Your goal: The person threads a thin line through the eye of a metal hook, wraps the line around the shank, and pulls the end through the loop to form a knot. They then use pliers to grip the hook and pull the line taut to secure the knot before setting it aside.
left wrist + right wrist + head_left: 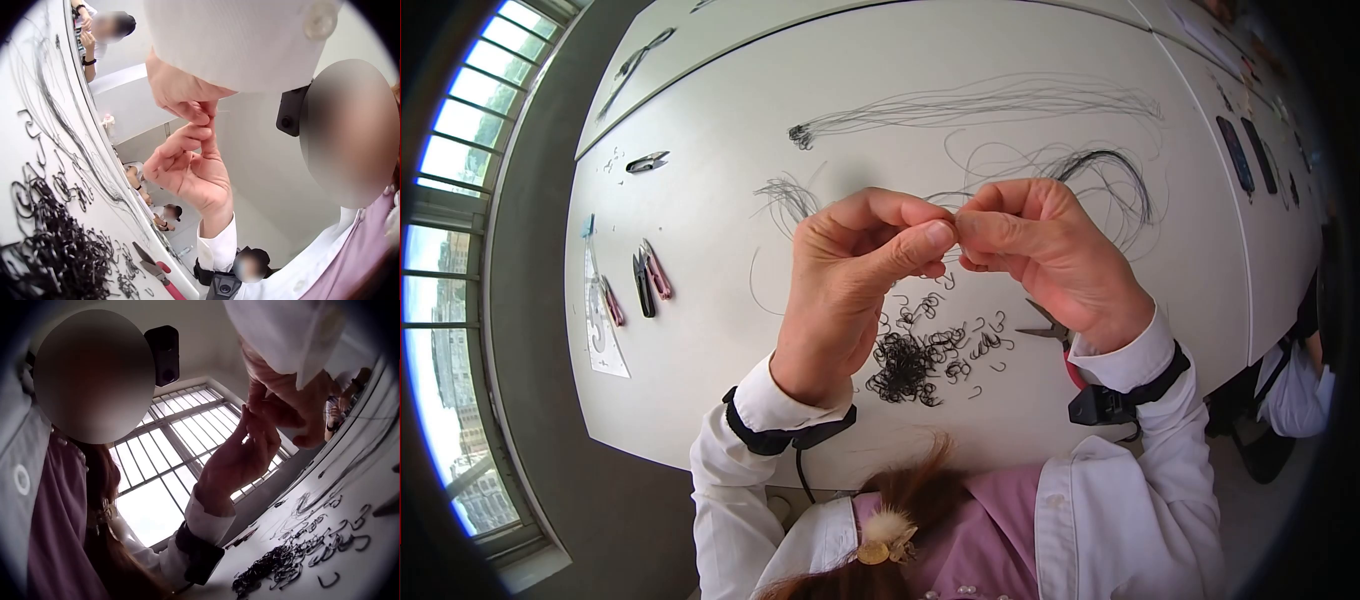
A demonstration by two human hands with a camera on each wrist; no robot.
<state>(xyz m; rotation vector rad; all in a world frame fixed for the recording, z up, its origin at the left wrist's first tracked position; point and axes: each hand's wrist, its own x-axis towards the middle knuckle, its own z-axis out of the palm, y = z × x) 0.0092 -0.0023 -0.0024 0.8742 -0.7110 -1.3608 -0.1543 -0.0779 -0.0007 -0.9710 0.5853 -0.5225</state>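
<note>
Above the table, my left hand (845, 275) and right hand (1045, 245) meet at the fingertips, each with thumb and forefinger pinched together. In the left wrist view, a faint thin line shows beside the pinched tips of the left hand (184, 87) and right hand (197, 178); whatever else they hold is too small or hidden. The right wrist view shows the right hand (290, 397) over the left hand (237, 453), tips touching. Below them lies a pile of small black hooks (905, 368), some scattered to its right. Tangled thin lines (1100, 165) lie beyond the hands.
Red-handled pliers (1050, 325) lie partly under the right forearm. At the left are black snips (643, 285), pink snips (656, 270) and a clear set square (600, 320); more snips (647, 162) lie farther back. A bundle of lines (990, 103) stretches across the back.
</note>
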